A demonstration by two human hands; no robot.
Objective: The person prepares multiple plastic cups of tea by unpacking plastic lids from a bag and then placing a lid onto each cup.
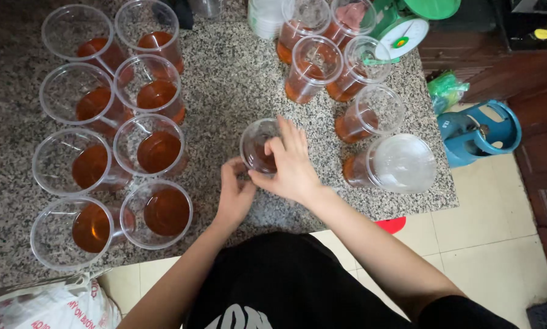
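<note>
A clear plastic cup (256, 141) with amber liquid stands near the middle of the speckled granite counter (231, 79). My right hand (293, 164) lies over its rim and right side, fingers spread across the top. My left hand (235, 190) touches the cup's lower left edge with curled fingers. Whether a lid is under my right hand I cannot tell. To the right a cup with a frosted lid (395, 163) stands closed.
Several open cups of amber liquid (151, 149) stand in two rows on the left. More cups (313, 67) cluster at the back right, beside a green kitchen scale (407, 27). A blue gas cylinder (477, 131) stands on the tiled floor at right. A plastic bag (54, 307) lies bottom left.
</note>
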